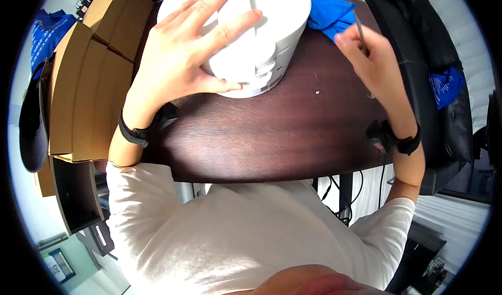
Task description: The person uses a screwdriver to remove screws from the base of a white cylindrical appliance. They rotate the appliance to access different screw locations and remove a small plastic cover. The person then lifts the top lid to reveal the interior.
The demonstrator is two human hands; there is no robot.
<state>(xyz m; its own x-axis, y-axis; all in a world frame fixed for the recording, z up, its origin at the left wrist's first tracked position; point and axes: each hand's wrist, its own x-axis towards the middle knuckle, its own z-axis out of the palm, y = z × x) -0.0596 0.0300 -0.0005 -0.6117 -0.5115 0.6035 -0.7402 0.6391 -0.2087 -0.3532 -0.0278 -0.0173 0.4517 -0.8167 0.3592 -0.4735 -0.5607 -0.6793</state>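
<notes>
A white, round, drum-shaped appliance (286, 18) with a raised lid-like panel stands at the far middle of the dark wooden table. My left hand (180, 54) lies on its top with the fingers spread and the thumb along the near edge. To the right of it, above the table, my right hand (374, 57) is closed around a slim grey metal tool (358, 26), whose exact kind I cannot make out. The tool's upper end sticks up past my fingers, beside a crumpled blue cloth (329, 14) at the table's far right.
A tiny white bit (317, 92) lies on the table (261, 143). Cardboard boxes (89, 94) are stacked along the left side, with a dark cap (35, 133) hanging there. A black sofa (418, 49) bearing a blue bag (447, 87) stands on the right. Black cables (345, 206) hang below the table edge.
</notes>
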